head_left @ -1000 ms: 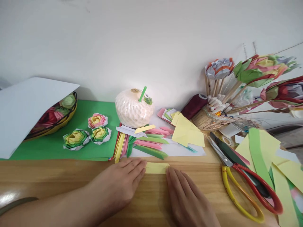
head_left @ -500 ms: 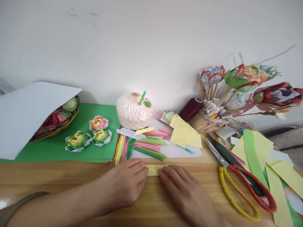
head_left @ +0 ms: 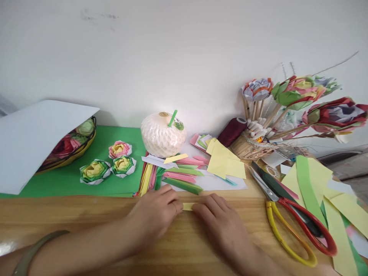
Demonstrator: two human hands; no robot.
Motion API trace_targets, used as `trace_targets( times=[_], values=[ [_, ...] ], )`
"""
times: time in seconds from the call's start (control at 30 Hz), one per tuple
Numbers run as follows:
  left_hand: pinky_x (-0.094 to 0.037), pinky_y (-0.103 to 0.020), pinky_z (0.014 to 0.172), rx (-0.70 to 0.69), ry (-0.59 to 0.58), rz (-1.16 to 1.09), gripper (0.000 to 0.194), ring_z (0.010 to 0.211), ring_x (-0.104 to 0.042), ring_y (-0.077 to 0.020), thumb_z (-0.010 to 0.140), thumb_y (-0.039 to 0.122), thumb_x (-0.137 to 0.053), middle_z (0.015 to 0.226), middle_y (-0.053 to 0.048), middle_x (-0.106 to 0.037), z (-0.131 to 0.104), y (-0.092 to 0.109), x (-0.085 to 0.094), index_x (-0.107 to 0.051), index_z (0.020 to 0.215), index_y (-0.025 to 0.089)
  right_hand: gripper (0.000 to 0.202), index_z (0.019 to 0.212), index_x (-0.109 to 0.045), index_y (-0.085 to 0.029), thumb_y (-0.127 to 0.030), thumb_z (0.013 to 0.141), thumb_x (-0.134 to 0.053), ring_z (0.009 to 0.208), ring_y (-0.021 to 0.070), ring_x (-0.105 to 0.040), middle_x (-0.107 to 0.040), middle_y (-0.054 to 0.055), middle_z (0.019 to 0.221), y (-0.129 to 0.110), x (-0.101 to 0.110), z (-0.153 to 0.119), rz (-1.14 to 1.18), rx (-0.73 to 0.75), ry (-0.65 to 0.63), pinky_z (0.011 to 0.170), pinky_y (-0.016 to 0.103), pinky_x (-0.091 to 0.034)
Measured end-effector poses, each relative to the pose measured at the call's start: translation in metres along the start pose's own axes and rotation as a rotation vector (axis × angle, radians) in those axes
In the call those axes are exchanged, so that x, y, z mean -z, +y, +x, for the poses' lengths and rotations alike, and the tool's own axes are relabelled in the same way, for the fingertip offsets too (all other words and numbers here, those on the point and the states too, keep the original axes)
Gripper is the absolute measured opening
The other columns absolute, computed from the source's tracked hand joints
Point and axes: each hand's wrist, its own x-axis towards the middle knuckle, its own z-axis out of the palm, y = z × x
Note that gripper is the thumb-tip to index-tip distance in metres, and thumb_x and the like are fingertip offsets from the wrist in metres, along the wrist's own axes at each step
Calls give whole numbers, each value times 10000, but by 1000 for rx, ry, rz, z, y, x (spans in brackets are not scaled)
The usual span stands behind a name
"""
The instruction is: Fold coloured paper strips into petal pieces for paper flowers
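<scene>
A small strip of yellow paper (head_left: 188, 206) lies on the wooden table, showing only in the gap between my hands. My left hand (head_left: 158, 211) is closed on its left end, with the fingertips hidden behind the knuckles. At the other end, my right hand (head_left: 221, 220) presses the strip with its fingers curled together. Just beyond them, folded green and pink paper pieces (head_left: 182, 185) rest on a white sheet. Folded yellow strips (head_left: 147, 178) lie beside these, farther left.
Red-and-yellow-handled scissors (head_left: 300, 226) lie right of my hands near paper scraps (head_left: 333, 234). Three paper flowers (head_left: 122, 149) sit on green sheets (head_left: 115, 134). A white coconut-like object (head_left: 162, 136) stands centrally; a maroon thread spool (head_left: 232, 132) and paper flowers on sticks (head_left: 257, 90) are behind right.
The visible part of the yellow strip is narrower and shorter than before. My left hand has shifted slightly right and its wrist is raised. My right hand has hardly moved.
</scene>
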Motion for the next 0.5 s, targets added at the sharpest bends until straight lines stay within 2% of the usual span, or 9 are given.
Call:
trace_targets(
  times=[0.1, 0.23, 0.4, 0.5],
  values=[
    [-436, -262, 635, 160, -26, -114, 183, 747, -547, -162, 888, 121, -522, 721, 7, -610, 4, 1, 4, -642, 765, 185, 239, 821, -548, -179, -158, 972, -364, 747, 184, -522, -582, 43, 800, 3, -4, 2, 77, -81, 5, 658, 299, -444],
    [-405, -255, 612, 355, -100, -170, 117, 754, -559, -161, 825, 114, -626, 710, 40, -620, 8, 4, 9, -605, 735, 185, 162, 814, -528, -181, -141, 939, -433, 730, 191, -518, -567, 36, 786, 5, -7, 4, 72, -171, -27, 638, 308, -450],
    [-411, -282, 653, 354, -114, -123, 131, 792, -542, -184, 811, 118, -650, 757, 25, -605, 9, 5, 10, -579, 719, 179, 105, 831, -516, -182, -96, 891, -511, 783, 201, -520, -559, 44, 848, 5, -6, 6, 119, -214, -33, 673, 324, -468],
    [-422, -296, 671, 328, -117, -106, 106, 809, -543, -189, 819, 124, -642, 811, 12, -595, 8, 5, 8, -586, 749, 179, 144, 850, -506, -186, -62, 837, -578, 826, 207, -514, -563, 48, 893, 5, -3, 6, 181, -212, -59, 701, 332, -470]
  ],
)
